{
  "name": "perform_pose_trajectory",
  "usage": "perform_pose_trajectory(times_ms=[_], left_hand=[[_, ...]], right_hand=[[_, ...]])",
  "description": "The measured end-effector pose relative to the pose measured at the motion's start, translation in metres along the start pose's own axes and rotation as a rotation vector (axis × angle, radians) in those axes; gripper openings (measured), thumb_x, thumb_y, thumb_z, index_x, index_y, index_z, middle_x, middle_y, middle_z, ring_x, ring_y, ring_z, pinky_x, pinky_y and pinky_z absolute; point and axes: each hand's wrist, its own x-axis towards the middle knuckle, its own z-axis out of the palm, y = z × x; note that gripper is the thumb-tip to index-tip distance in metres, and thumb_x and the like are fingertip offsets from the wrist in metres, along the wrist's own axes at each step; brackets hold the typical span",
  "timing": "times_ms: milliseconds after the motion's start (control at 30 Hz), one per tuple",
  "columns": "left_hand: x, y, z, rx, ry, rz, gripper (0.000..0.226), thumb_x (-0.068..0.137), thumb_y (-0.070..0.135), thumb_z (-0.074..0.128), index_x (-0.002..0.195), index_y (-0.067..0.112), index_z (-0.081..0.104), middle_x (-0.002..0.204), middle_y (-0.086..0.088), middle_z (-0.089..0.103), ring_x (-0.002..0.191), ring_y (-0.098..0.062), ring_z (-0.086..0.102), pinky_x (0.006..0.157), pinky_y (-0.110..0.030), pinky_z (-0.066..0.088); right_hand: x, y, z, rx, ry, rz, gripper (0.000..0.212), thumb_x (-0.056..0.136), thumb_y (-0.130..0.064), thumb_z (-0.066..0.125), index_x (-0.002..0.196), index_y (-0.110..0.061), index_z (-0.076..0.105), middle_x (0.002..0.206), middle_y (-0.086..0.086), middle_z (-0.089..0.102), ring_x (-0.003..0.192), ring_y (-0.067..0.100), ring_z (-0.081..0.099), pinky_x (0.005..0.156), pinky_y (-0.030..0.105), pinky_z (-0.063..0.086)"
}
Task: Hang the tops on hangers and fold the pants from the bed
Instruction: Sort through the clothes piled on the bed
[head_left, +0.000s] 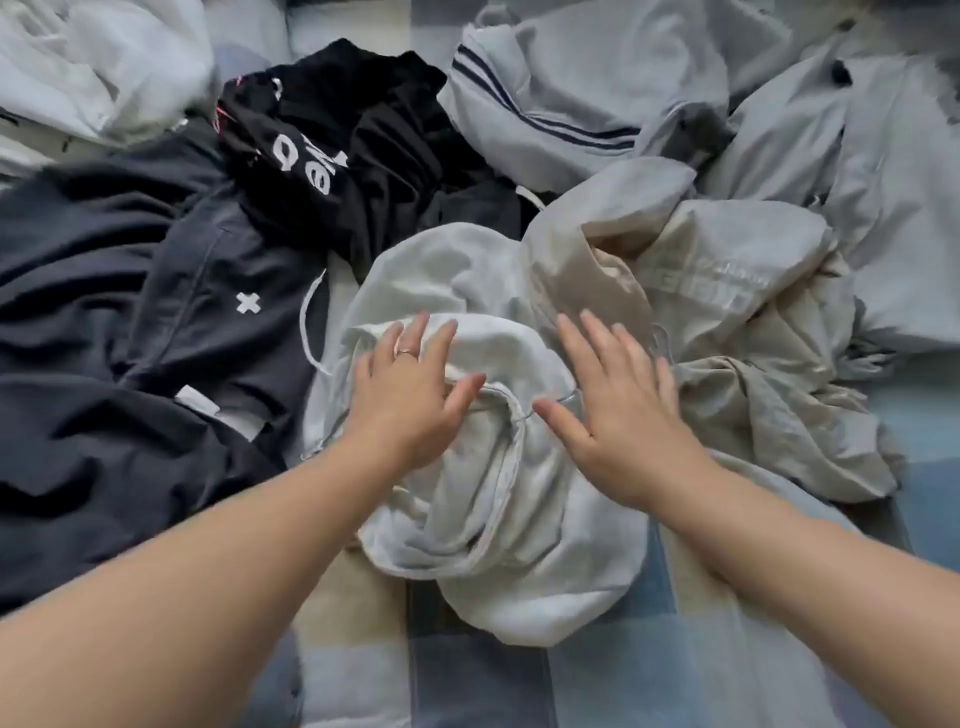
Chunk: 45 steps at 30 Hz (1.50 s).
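Both hands lie flat, fingers spread and gripping nothing: the left hand (410, 387), wearing a ring (405, 353), and the right hand (610, 415) press side by side on a crumpled white garment (498, 519). It sits mid-bed, toward the near edge of the blue checked cover (478, 686). A beige garment (737, 332) crowds its right side. Dark pants (171, 322) with a white cross lie left. Behind are a black top (363, 156) with white lettering and a grey navy-striped top (561, 93).

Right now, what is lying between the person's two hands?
In the head view, only a bunched fold of the pale grey garment lies between the left hand and the right hand; both rest open on it.
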Motion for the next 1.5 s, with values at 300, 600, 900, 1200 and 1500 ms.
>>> perform_pose_trajectory(times_ms=[300, 600, 900, 1200, 1500], left_hand=[[0.140, -0.040, 0.054, -0.014, 0.225, -0.176, 0.088, 0.087, 0.068, 0.050, 0.157, 0.031, 0.011, 0.168, -0.003, 0.002, 0.150, -0.036, 0.019, 0.118, -0.052, 0.022], [0.110, -0.036, 0.057, -0.161, 0.138, -0.092, 0.041, 0.093, 0.052, 0.056, 0.119, 0.024, 0.043, 0.100, 0.000, 0.063, 0.096, -0.031, 0.060, 0.072, -0.040, 0.045], [-0.042, 0.033, 0.046, -0.216, 0.164, 0.082, 0.031, 0.087, 0.029, 0.060, 0.117, 0.030, 0.055, 0.100, 0.000, 0.068, 0.091, -0.033, 0.062, 0.070, -0.040, 0.040], [-0.194, 0.117, 0.056, -0.356, -0.243, -0.028, 0.035, 0.085, 0.020, 0.057, 0.116, 0.033, 0.050, 0.111, 0.001, 0.066, 0.100, -0.032, 0.060, 0.079, -0.040, 0.046], [-0.294, 0.133, 0.105, -0.313, -0.583, -0.029, 0.039, 0.094, 0.025, 0.052, 0.132, 0.034, 0.048, 0.125, -0.002, 0.061, 0.115, -0.028, 0.057, 0.091, -0.044, 0.048]], right_hand=[[0.173, 0.002, 0.071, -0.138, 0.114, -0.134, 0.080, 0.098, -0.057, 0.045, 0.159, -0.032, 0.001, 0.167, 0.006, 0.011, 0.150, 0.029, 0.017, 0.113, 0.057, 0.024], [0.182, 0.000, 0.069, -0.138, 0.017, 0.064, 0.032, 0.092, -0.039, 0.052, 0.121, -0.027, 0.049, 0.116, 0.004, 0.063, 0.116, 0.034, 0.055, 0.090, 0.046, 0.032], [0.034, 0.029, 0.043, -0.076, -0.006, -0.012, 0.016, 0.094, -0.021, 0.044, 0.099, -0.028, 0.057, 0.092, -0.003, 0.068, 0.098, 0.028, 0.059, 0.080, 0.038, 0.019], [-0.157, 0.076, 0.022, -0.085, -0.134, 0.092, 0.021, 0.093, -0.017, 0.055, 0.112, -0.023, 0.061, 0.100, 0.013, 0.072, 0.096, 0.041, 0.063, 0.073, 0.042, 0.034], [-0.290, 0.113, 0.071, -0.011, -0.328, 0.232, 0.018, 0.101, -0.024, 0.048, 0.116, -0.027, 0.059, 0.103, 0.004, 0.071, 0.091, 0.032, 0.063, 0.063, 0.035, 0.034]])
